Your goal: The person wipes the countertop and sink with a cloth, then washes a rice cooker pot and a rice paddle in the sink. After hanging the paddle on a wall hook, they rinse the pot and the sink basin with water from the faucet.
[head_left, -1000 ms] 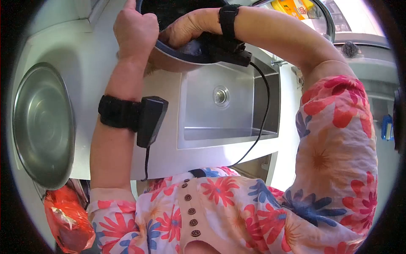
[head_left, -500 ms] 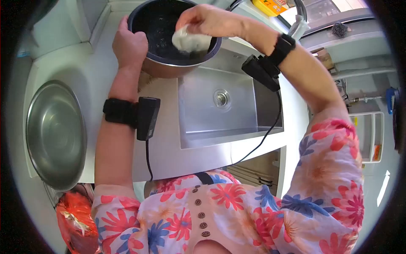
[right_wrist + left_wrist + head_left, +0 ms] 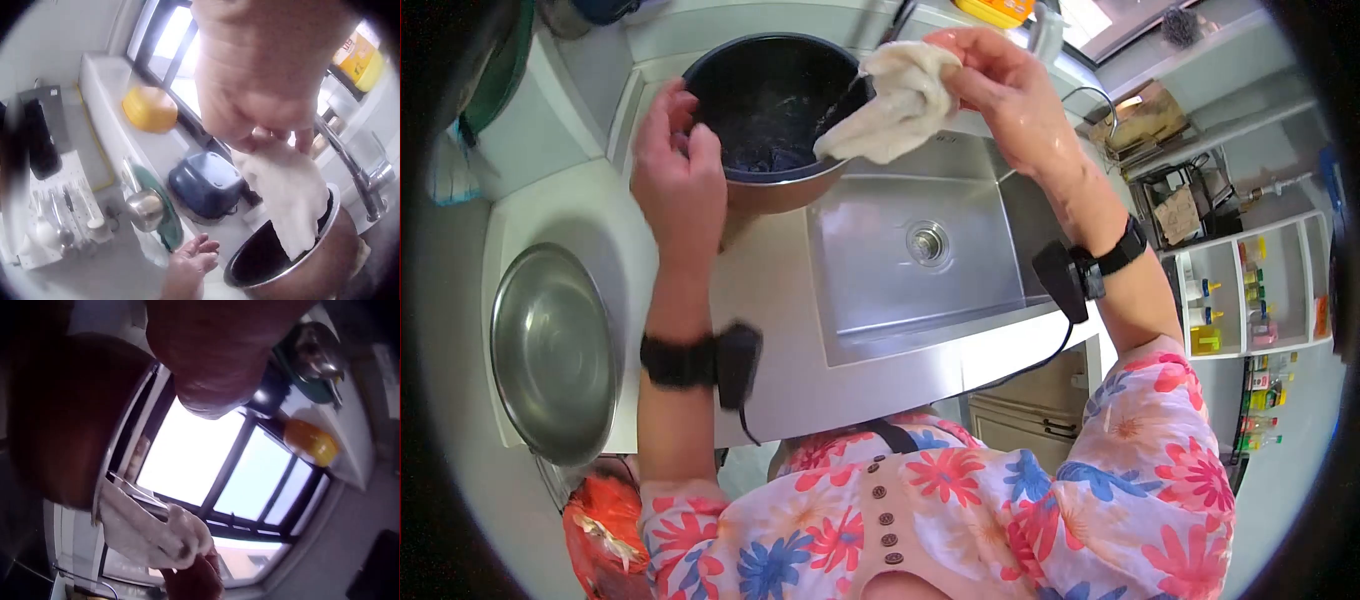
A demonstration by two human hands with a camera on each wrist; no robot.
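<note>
My right hand (image 3: pixel 1010 100) pinches a wet-looking white cloth (image 3: pixel 895 105) by its upper end. The cloth hangs bunched at the right rim of a deep pot (image 3: pixel 770 185), dark inside and copper-brown outside. In the right wrist view its lower end (image 3: pixel 290 231) drapes over the pot's mouth. My left hand (image 3: pixel 680 175) is beside the pot's left rim with fingers loosely bent; the right wrist view shows that hand (image 3: pixel 187 269) apart from the pot, holding nothing. The pot stands at the back of the counter, left of the sink.
A steel sink (image 3: pixel 880 290) is let into the counter just right of the pot. At the left leans a wide metal basin (image 3: pixel 550 350). Behind the pot are a faucet (image 3: pixel 356 162), a dark blue container (image 3: pixel 206 184) and a yellow container (image 3: pixel 150 109) by the window. A red bag (image 3: pixel 605 530) hangs low left.
My right hand has come up out of the pot with the cloth and moved right, to the rim. My left hand, earlier on the pot's rim, has let go.
</note>
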